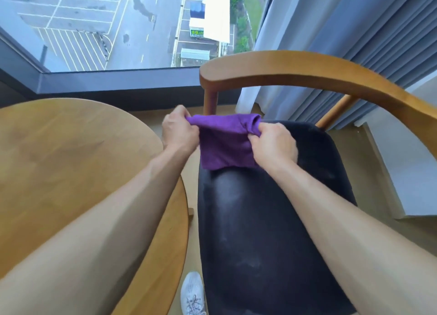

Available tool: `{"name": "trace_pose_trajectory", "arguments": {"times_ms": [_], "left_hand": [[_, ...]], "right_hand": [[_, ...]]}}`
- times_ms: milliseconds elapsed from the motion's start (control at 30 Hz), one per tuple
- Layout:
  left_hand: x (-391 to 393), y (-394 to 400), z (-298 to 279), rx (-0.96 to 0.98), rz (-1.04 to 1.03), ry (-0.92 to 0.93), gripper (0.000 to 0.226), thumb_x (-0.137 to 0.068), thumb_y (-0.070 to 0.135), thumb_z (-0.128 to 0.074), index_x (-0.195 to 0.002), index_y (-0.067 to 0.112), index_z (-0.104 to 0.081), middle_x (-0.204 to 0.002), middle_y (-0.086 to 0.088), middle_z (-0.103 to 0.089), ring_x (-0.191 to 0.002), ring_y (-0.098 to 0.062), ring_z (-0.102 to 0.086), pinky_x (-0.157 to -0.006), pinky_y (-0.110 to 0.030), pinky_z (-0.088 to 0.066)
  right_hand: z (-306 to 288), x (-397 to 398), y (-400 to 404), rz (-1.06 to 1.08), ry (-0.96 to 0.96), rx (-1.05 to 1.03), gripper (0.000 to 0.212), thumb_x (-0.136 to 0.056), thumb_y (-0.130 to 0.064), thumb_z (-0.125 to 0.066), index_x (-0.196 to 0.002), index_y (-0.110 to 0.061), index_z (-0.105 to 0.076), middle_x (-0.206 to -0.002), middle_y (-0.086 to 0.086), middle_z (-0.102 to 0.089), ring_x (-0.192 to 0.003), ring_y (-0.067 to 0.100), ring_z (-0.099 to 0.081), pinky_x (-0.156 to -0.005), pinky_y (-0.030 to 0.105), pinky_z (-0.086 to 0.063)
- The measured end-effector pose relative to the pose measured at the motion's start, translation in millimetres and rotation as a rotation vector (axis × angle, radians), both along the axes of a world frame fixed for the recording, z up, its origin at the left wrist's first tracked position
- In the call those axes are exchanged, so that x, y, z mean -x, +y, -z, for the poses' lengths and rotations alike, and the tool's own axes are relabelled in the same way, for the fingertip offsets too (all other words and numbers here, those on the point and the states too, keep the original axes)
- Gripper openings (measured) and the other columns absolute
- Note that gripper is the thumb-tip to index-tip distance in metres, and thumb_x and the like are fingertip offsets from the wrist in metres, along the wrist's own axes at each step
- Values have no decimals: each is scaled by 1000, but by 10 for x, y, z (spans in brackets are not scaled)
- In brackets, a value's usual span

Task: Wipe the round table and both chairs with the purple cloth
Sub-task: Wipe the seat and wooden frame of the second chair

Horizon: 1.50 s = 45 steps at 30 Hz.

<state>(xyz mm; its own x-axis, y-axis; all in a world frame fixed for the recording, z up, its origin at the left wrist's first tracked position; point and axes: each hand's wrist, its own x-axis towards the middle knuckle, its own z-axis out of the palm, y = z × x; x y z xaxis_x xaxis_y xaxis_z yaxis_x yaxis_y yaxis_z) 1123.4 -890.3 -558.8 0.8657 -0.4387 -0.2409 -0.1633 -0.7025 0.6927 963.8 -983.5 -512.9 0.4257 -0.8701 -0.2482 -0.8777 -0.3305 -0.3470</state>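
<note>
Head view: the left hand (179, 131) and right hand (272, 144) each pinch a top corner of the purple cloth (224, 142), stretched sideways between them. It hangs just above the chair (272, 220) seat's far end, the round table (59, 161) lying to its left.

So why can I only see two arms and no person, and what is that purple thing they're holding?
The camera sits on the person's head and looks down, so you see only their arms. The left hand and the right hand each pinch a top corner of a soft purple cloth, holding it stretched between them above the black padded seat of a chair with a curved wooden armrest. To the left stands a round wooden table. At the bottom is a grey laced shoe. Behind is a big window looking far down on a street, with pale curtains beside it.
</note>
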Motion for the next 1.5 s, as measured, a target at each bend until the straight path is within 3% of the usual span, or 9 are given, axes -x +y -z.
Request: {"name": "trace_pose_trajectory", "arguments": {"times_ms": [200,267,367,500,700,900,1100,1400,1500], "left_hand": [[-508,-472,-49,369,-178,-12,30,-78,2,-52,-98,24,-55,-88,6,-61,-97,-22,-65,-85,-33,-55],[-495,-606,60,583,-190,116,36,-83,13,-66,-111,32,-53,-104,-3,-70,-101,-19,-69,-90,-41,-57],[-351,-822,311,751,-320,431,31,-95,28,-61,-123,14,-59,-119,-18,-70,-113,-30,-66,-99,-47,-53],[-250,-959,539,625,-370,599,39,-106,34,-38,-131,15,-60,-134,-6,-64,-120,-22,-62,-100,-38,-52],[-100,-866,579,528,-481,692,40,-99,43,-51,-119,12,-68,-119,-7,-70,-110,-25,-67,-90,-35,-56],[-137,-865,344,787,-412,757,29,-95,41,-57,-91,19,-75,-89,1,-78,-77,-14,-75,-57,-27,-56],[-109,-853,507,605,-459,575,42,-97,53,-48,-115,22,-70,-116,-2,-72,-109,-23,-68,-98,-43,-54],[418,-773,375,489,-449,388,33,-102,42,-39,-130,27,-49,-124,-11,-62,-112,-31,-62,-98,-46,-52],[675,-698,300,551,-411,392,28,-100,37,-47,-125,24,-50,-118,-6,-65,-106,-23,-66,-87,-35,-55]], "right_hand": [[388,-914,-506,267,-547,-379,21,-97,-19,-53,-111,-13,-68,-109,10,-69,-101,29,-64,-87,29,-50],[509,-1016,-466,307,-718,-306,23,-97,-19,-50,-113,-14,-66,-113,9,-67,-95,24,-57,-79,14,-42],[726,-1179,-291,305,-968,-382,30,-101,-16,-42,-127,-15,-57,-123,12,-62,-111,26,-56,-94,29,-40],[948,-1373,-247,285,-906,-402,39,-107,-25,-30,-142,-14,-45,-138,14,-56,-128,31,-49,-93,29,-32],[1102,-1329,-367,242,-587,-485,41,-108,-31,-23,-139,-17,-45,-136,16,-56,-127,34,-50,-101,34,-35],[779,-1357,-389,392,-1045,-657,35,-99,-21,-38,-127,-19,-58,-129,9,-64,-119,30,-59,-104,47,-48],[866,-1352,-365,325,-793,-641,39,-105,-28,-31,-140,-24,-48,-136,10,-58,-125,33,-54,-108,44,-42],[760,-1001,-208,508,-981,-963,17,-95,-20,-50,-111,-23,-57,-115,17,-69,-103,38,-67,-94,58,-53],[636,-769,-187,487,-1111,-1063,21,-94,-20,-55,-113,-10,-57,-95,17,-69,-81,30,-68,-78,47,-58]]}}
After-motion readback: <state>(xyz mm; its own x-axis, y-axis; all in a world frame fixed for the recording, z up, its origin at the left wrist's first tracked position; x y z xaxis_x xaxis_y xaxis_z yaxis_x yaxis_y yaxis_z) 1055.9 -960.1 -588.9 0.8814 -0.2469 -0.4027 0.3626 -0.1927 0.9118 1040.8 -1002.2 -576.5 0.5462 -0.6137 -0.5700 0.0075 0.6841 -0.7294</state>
